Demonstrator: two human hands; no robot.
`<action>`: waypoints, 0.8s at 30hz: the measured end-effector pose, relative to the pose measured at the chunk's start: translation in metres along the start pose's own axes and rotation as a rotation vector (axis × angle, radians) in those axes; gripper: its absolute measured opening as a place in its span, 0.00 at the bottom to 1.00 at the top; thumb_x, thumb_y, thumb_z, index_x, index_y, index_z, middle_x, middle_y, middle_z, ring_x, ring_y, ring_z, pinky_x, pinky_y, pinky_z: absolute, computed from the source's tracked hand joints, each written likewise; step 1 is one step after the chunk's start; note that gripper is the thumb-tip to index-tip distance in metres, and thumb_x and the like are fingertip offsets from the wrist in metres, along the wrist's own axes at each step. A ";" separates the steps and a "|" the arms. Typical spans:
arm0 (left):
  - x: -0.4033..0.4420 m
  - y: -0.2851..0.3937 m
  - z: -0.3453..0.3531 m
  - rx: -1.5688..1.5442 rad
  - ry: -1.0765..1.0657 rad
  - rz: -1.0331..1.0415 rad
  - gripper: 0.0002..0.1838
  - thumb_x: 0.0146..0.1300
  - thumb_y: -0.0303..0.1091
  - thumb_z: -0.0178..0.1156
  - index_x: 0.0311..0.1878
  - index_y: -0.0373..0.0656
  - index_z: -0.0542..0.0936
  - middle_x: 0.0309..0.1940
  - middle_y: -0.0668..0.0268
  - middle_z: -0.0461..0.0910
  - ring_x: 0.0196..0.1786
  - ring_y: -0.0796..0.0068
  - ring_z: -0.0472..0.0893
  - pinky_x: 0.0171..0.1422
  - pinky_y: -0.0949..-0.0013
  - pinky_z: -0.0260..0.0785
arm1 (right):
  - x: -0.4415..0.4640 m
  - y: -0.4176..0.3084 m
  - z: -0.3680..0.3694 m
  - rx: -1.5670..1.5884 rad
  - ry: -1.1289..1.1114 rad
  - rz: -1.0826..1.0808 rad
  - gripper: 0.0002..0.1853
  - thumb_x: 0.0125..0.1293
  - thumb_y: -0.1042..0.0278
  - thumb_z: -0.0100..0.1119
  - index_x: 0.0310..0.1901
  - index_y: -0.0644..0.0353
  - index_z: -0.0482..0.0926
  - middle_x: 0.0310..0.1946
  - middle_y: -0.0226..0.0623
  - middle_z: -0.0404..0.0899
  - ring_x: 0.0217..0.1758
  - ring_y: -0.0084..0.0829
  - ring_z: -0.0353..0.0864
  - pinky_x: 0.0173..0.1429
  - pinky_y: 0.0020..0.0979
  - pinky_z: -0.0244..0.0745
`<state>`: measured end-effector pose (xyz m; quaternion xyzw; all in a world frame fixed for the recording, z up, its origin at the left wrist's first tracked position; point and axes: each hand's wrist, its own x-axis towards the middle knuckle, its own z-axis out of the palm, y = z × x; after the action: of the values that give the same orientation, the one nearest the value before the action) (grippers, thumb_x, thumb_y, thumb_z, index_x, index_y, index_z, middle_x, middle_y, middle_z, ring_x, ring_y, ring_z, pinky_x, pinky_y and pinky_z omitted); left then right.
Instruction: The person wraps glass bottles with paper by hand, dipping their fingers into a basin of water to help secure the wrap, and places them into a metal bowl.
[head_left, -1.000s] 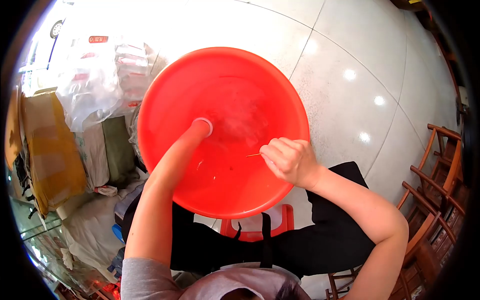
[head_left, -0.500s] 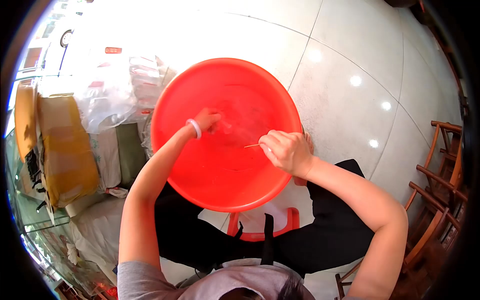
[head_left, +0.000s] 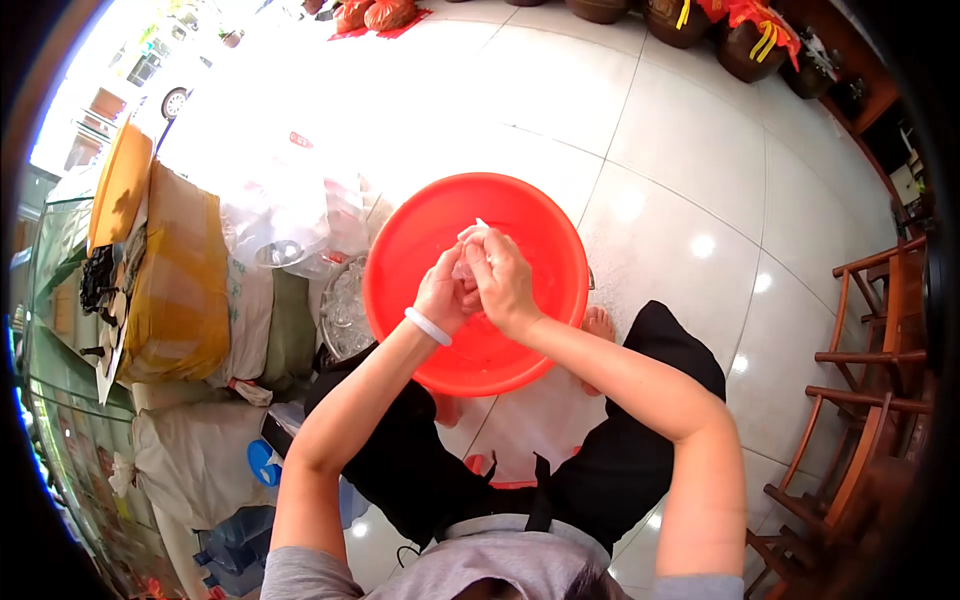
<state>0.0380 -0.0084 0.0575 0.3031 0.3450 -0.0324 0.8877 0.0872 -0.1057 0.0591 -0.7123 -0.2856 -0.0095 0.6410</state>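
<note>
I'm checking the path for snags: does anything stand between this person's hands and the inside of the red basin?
Nothing visible does. The left hand and right hand are together over the open red basin. They hide part of its floor, so I cannot tell what lies directly beneath.

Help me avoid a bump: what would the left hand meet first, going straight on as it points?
Likely the right hand, just ahead of the left hand over the red tub; depth is unclear.

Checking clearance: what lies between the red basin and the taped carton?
Head view: from the red basin, a round bowl of clear items, a green sack, then a whitish sack.
</note>
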 end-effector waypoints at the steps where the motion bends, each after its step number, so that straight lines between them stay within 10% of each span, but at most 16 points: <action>1: 0.003 0.000 -0.008 0.005 -0.189 -0.041 0.15 0.64 0.48 0.44 0.28 0.50 0.69 0.14 0.75 0.63 0.14 0.80 0.61 0.18 0.77 0.51 | 0.005 0.000 0.000 -0.006 -0.002 -0.014 0.09 0.66 0.66 0.45 0.35 0.63 0.73 0.35 0.41 0.77 0.41 0.39 0.77 0.45 0.32 0.71; 3: -0.006 0.000 0.003 0.012 -0.257 -0.078 0.19 0.66 0.51 0.41 0.23 0.52 0.64 0.08 0.77 0.50 0.07 0.83 0.48 0.12 0.77 0.39 | 0.016 0.003 -0.004 0.482 -0.077 0.419 0.10 0.65 0.67 0.44 0.31 0.63 0.73 0.29 0.37 0.77 0.34 0.29 0.76 0.41 0.27 0.70; 10: -0.026 0.011 0.026 0.198 -0.067 0.164 0.19 0.67 0.49 0.42 0.27 0.47 0.71 0.10 0.75 0.58 0.08 0.80 0.53 0.12 0.75 0.43 | 0.022 -0.031 -0.012 0.792 0.068 0.579 0.11 0.64 0.68 0.44 0.27 0.63 0.72 0.29 0.36 0.76 0.33 0.25 0.74 0.40 0.26 0.71; 15: -0.019 0.013 0.018 1.020 0.133 1.129 0.15 0.61 0.41 0.58 0.40 0.36 0.73 0.21 0.63 0.76 0.22 0.76 0.75 0.25 0.73 0.68 | 0.020 -0.043 -0.008 0.629 0.114 0.611 0.11 0.64 0.66 0.43 0.28 0.61 0.71 0.29 0.36 0.75 0.32 0.25 0.74 0.37 0.26 0.71; 24: -0.025 0.007 0.020 0.726 -0.177 0.955 0.22 0.46 0.27 0.69 0.46 0.36 0.74 0.25 0.70 0.73 0.26 0.83 0.72 0.29 0.79 0.67 | 0.023 -0.026 -0.013 0.754 0.110 0.744 0.11 0.64 0.62 0.42 0.29 0.57 0.69 0.26 0.33 0.73 0.25 0.22 0.70 0.21 0.24 0.61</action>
<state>0.0324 -0.0173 0.0889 0.7041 0.0624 0.2291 0.6692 0.0997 -0.1084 0.0939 -0.4842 0.0367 0.2846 0.8266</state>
